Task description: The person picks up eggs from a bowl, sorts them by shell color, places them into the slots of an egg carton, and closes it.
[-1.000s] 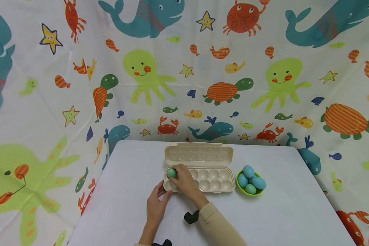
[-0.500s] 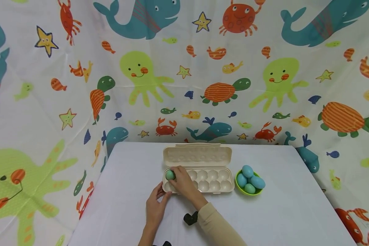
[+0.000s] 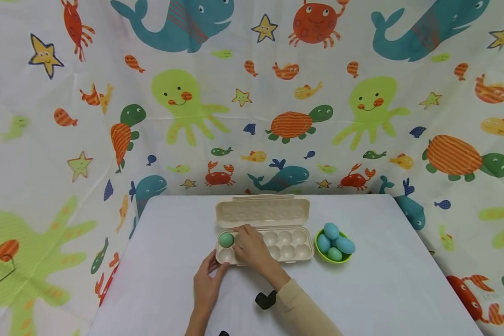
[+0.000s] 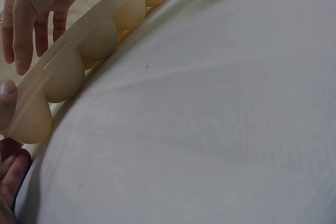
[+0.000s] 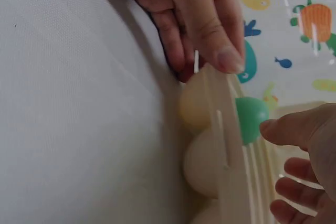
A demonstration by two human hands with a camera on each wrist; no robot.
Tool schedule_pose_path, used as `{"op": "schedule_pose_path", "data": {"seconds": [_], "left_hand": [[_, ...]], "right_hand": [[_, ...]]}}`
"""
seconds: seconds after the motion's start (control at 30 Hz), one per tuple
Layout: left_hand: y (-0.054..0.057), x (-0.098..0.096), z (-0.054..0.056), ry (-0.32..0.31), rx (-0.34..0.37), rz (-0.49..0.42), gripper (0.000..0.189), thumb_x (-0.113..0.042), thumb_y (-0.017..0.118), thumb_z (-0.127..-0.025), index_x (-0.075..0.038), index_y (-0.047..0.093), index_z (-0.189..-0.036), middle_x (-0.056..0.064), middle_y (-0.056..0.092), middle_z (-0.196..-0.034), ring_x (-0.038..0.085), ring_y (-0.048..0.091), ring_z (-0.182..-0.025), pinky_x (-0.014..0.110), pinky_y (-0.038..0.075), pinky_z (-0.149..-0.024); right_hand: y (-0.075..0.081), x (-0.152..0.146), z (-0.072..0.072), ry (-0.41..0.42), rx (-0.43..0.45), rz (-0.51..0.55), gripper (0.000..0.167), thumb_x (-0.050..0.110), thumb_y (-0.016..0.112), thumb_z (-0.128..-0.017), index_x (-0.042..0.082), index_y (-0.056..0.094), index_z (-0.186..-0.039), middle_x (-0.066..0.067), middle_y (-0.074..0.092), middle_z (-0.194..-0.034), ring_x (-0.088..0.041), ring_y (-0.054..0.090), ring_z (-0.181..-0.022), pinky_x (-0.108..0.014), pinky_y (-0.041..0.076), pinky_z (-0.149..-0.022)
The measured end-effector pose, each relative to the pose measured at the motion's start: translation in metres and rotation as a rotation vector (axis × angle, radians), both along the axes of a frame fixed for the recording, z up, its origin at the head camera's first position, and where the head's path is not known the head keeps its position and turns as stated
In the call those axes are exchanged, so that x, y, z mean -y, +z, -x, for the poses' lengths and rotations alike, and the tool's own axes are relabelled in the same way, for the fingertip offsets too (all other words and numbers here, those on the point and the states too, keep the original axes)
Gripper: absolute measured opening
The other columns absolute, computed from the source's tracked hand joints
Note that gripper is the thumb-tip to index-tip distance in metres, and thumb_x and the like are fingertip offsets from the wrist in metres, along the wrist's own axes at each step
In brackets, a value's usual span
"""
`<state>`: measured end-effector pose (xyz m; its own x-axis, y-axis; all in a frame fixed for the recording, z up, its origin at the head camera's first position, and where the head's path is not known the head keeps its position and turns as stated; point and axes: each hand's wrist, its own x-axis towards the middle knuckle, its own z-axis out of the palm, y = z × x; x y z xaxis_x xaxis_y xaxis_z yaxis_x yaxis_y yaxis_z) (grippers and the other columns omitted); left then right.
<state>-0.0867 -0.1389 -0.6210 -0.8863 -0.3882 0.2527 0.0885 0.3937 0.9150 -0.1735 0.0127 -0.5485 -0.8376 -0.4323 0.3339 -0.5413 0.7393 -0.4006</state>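
Observation:
A green egg [image 3: 226, 240] sits in the back-left cup of a beige egg carton [image 3: 262, 212], whose lid lies open toward the back. Just right of the egg is my right hand [image 3: 252, 249], over the carton with its fingers loosely bent and nothing held. In the right wrist view its thumb [image 5: 270, 129] comes right up to the egg's side. My left hand [image 3: 207, 283] grips the carton's front-left corner, thumb on the rim and fingers curled below, as the right wrist view shows.
A lime-green bowl [image 3: 345, 259] stands right of the carton, holding several blue eggs [image 3: 331, 230] and one green egg [image 3: 334, 254]. White cloth [image 3: 382, 284] covers the table. A sea-animal curtain [image 3: 235, 121] hangs behind and at both sides.
My right hand has let go of the green egg and shifted slightly right of it, leaving it in the cup. The left hand keeps its grip on the corner. The head view has turned slightly right.

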Motion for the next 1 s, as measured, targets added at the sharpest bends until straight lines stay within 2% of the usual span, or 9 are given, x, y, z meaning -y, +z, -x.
{"op": "schedule_pose_path", "data": {"seconds": [0.13, 0.27, 0.43, 0.73, 1.0], "left_hand": [[0.000, 0.002, -0.001, 0.016, 0.016, 0.020, 0.059, -0.024, 0.084, -0.082, -0.010, 0.062, -0.135, 0.007, 0.075, -0.115, 0.013, 0.073, -0.095, 0.001, 0.046, -0.084], [0.000, 0.003, 0.000, 0.014, 0.001, 0.026, 0.058, -0.022, 0.084, -0.082, -0.009, 0.063, -0.134, 0.008, 0.075, -0.115, 0.012, 0.072, -0.094, 0.002, 0.047, -0.083], [0.000, 0.003, 0.000, 0.021, -0.005, 0.019, 0.058, -0.021, 0.085, -0.081, -0.009, 0.063, -0.134, 0.008, 0.075, -0.114, 0.012, 0.072, -0.094, 0.001, 0.047, -0.084], [-0.003, 0.001, 0.003, 0.015, 0.025, 0.044, 0.059, -0.027, 0.083, -0.083, -0.010, 0.062, -0.135, 0.007, 0.074, -0.116, 0.017, 0.073, -0.096, 0.000, 0.045, -0.083], [-0.003, 0.000, 0.003, 0.003, 0.024, 0.020, 0.060, -0.027, 0.083, -0.083, -0.011, 0.061, -0.136, 0.008, 0.073, -0.119, 0.012, 0.071, -0.097, 0.000, 0.046, -0.084]], "right_hand": [[0.007, -0.013, -0.003, -0.016, -0.068, -0.010, 0.047, 0.020, 0.081, -0.083, 0.012, 0.063, -0.125, -0.007, 0.064, -0.118, -0.024, 0.062, -0.104, -0.037, 0.057, -0.087], [0.014, -0.029, -0.004, -0.053, -0.094, -0.012, 0.046, 0.022, 0.080, -0.085, 0.011, 0.062, -0.126, -0.007, 0.064, -0.119, -0.025, 0.060, -0.106, -0.038, 0.056, -0.089], [0.024, -0.051, -0.004, -0.111, -0.107, 0.013, 0.042, 0.022, 0.078, -0.087, 0.009, 0.064, -0.124, -0.009, 0.064, -0.117, -0.027, 0.059, -0.105, -0.041, 0.054, -0.089], [0.041, -0.098, -0.007, -0.268, -0.116, -0.011, 0.043, 0.025, 0.077, -0.087, 0.007, 0.064, -0.124, -0.012, 0.061, -0.119, -0.030, 0.056, -0.108, -0.045, 0.053, -0.086], [0.048, -0.138, -0.003, -0.367, -0.133, -0.009, 0.045, 0.023, 0.077, -0.086, 0.002, 0.064, -0.124, -0.018, 0.060, -0.121, -0.035, 0.056, -0.107, -0.048, 0.051, -0.084]]}}
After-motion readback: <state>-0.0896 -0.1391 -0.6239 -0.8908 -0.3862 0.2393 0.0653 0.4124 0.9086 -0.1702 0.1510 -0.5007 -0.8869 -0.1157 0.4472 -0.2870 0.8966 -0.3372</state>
